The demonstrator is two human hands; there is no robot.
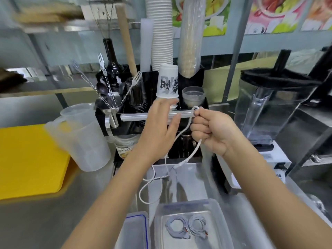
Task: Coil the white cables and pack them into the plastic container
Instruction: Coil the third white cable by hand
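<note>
The step in hand looks like the start of coiling a third cable: two coiled cables (186,228) already lie side by side in the clear plastic container (221,212) at six o'clock, with its blue-trimmed lid (136,230) just beside it toward seven.

The right hand (213,132) is curled into a fist around the white cable (193,151). A short loop of it pokes out above the knuckles at twelve o'clock of the fist, and the rest leaves the fist at its lower side. The left hand (161,126) is spread wide, fingers extended, and the cable runs close along its palm side. Whether it touches the cable cannot be told.

From the right fist the cable hangs down toward seven o'clock, so its long axis here runs roughly from one o'clock to seven. Lower down it ends in a slack loop (149,191) on the steel surface (53,221), just beyond the container's far rim. Its connector end seems to hang near the middle of the run, though blur makes this unsure.

The next move probably calls for the left hand to take up the hanging length and wrap it in even turns, then tuck the end so the coil holds. Once coiled, it should go into the free space left in the container.
</note>
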